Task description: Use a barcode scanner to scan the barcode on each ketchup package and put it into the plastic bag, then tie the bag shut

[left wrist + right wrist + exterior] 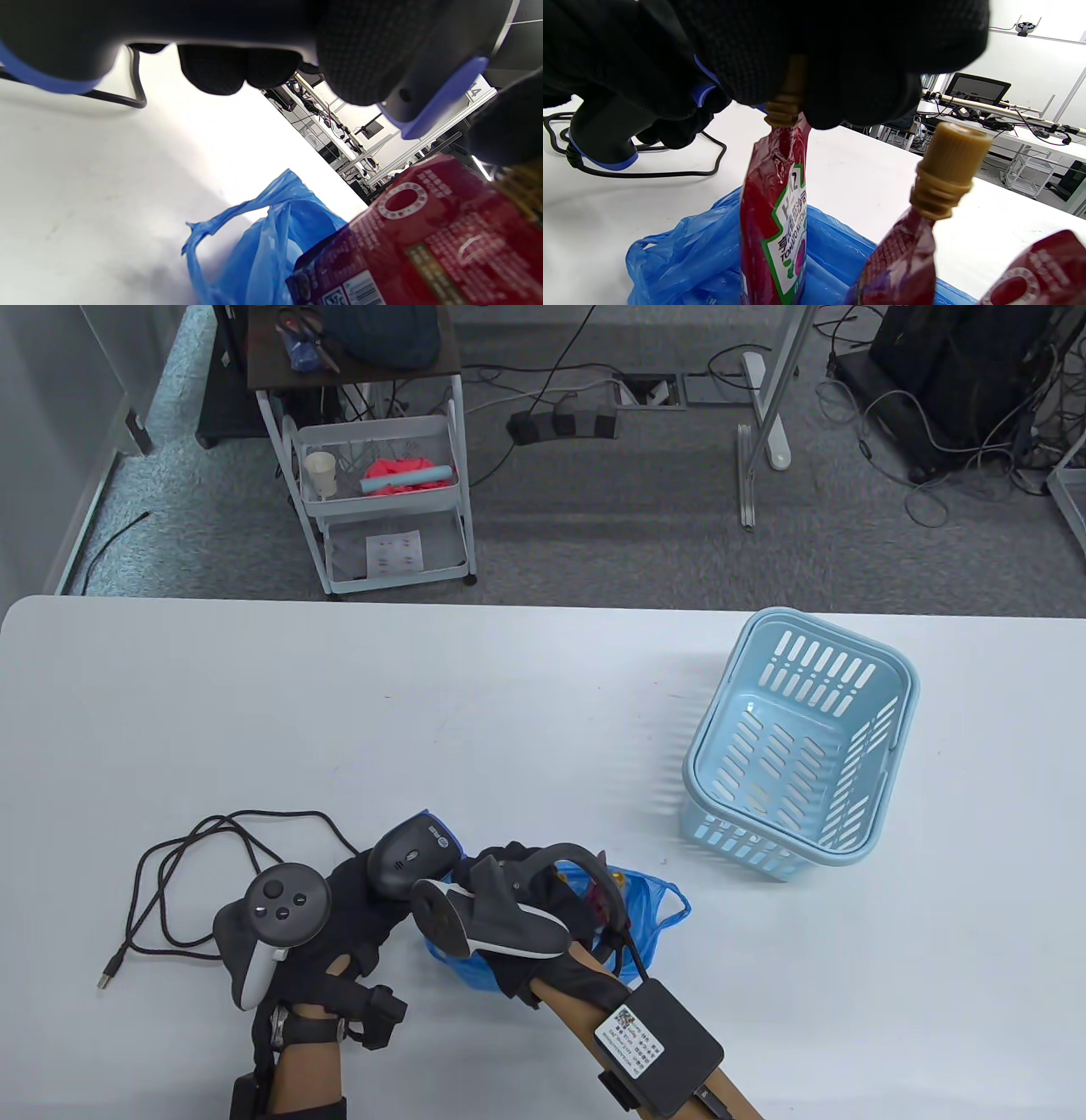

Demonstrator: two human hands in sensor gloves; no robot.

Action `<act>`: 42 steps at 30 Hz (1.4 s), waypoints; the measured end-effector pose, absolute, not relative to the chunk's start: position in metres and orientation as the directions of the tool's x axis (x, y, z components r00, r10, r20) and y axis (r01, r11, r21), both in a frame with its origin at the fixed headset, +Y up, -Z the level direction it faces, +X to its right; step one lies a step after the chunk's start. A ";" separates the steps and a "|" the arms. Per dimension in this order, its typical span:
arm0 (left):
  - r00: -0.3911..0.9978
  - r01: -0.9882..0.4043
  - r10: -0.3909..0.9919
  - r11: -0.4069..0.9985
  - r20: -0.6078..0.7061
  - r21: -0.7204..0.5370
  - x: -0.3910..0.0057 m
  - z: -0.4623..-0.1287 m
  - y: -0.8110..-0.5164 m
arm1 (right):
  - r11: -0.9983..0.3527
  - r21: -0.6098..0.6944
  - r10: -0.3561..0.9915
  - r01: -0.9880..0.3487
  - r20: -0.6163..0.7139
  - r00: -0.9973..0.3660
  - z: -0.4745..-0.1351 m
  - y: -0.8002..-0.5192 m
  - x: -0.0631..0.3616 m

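Observation:
My left hand (pixel 361 891) grips the grey barcode scanner (pixel 409 855), whose blue-trimmed body (pixel 424 106) fills the top of the left wrist view. My right hand (pixel 509 869) pinches the tan cap of a red ketchup pouch (pixel 774 237) and holds it upright in the mouth of the blue plastic bag (pixel 653 912). Two more pouches stand in the bag, one with a tan cap (pixel 944 169) and one at the lower right (pixel 1043 271). In the left wrist view a red pouch (pixel 428 241) shows a barcode at its lower edge beside the bag (pixel 263 250).
A light blue slotted basket (pixel 901 666) stands on the table's right side. The scanner's black cable (pixel 182 857) loops across the table at the left. A white cart (pixel 382 500) stands on the floor beyond the far edge.

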State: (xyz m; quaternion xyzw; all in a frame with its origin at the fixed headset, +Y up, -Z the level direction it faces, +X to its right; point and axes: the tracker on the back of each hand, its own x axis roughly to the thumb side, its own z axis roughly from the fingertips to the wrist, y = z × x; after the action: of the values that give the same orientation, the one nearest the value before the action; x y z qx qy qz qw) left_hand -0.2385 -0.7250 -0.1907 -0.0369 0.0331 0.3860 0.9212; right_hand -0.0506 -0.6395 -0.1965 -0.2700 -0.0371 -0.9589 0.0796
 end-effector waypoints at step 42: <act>0.726 -0.687 0.681 0.724 -0.095 -0.061 -0.236 -0.191 -0.726 | -0.970 -0.105 0.172 -0.220 0.346 -0.922 -0.180 -0.584 0.080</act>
State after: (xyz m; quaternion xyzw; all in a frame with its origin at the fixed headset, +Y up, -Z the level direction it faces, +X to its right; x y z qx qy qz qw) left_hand -0.2362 -0.7259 -0.1912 -0.0460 0.0331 0.3685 0.9279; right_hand 0.0799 -0.5840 -0.1801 -0.1697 0.0709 -0.9778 -0.1002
